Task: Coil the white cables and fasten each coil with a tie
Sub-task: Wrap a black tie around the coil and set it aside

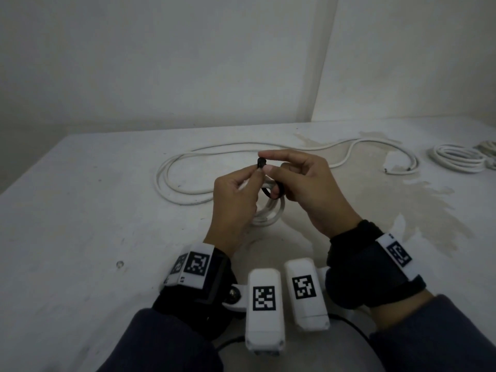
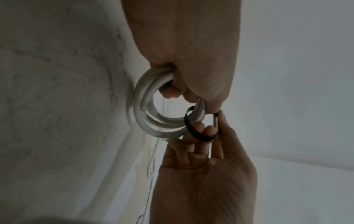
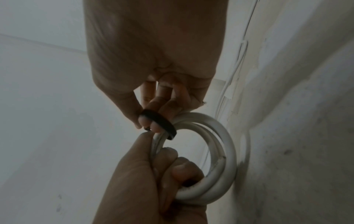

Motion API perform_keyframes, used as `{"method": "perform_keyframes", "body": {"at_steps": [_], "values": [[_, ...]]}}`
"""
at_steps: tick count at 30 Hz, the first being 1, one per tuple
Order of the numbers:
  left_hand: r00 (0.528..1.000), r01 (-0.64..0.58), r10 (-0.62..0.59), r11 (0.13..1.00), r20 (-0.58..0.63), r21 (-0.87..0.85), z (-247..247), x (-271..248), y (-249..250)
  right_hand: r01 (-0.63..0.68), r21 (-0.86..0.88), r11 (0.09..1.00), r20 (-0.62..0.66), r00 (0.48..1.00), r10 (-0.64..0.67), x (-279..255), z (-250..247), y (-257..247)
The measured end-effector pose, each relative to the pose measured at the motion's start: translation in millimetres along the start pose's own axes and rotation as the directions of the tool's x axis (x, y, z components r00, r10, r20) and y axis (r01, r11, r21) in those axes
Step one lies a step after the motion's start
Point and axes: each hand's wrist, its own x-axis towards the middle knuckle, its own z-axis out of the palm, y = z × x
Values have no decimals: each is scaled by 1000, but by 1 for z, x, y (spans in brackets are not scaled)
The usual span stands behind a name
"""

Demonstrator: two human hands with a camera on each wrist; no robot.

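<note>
My left hand [image 1: 239, 191] grips a small coil of white cable [image 1: 268, 214], held upright just above the table; its fingers curl through the coil [image 2: 151, 118]. A black tie [image 1: 277, 191] loops around the coil's strands. My right hand [image 1: 300, 178] pinches the tie's free end [image 1: 261, 163] between thumb and forefinger, and other fingers sit inside the tie's loop [image 2: 199, 134]. In the right wrist view the tie [image 3: 161, 122] wraps over those fingers beside the coil [image 3: 226, 151], with the left hand [image 3: 141, 181] below.
A long loose white cable [image 1: 188, 202] lies in wide loops on the white table [image 1: 80, 210] behind my hands. A second coiled white cable [image 1: 456, 157] lies at the far right. Walls close off the back and right.
</note>
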Motion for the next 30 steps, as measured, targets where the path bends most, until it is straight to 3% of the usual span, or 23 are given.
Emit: {"method": "perform_keyframes", "body": {"at_steps": [9,18,30], "values": [[1000,-14,14,1000,13,9,2,-1,2,8,-5,1000,-10,1000,-8,1,1,1],[998,47,-48,999,-38,-20,2,0,2,-14,29,999,-3,1000,14,1,2,2],[998,-15,16,1000,66,-11,4,-3,9,-9,43,999,-49,999,12,2,2,4]]}}
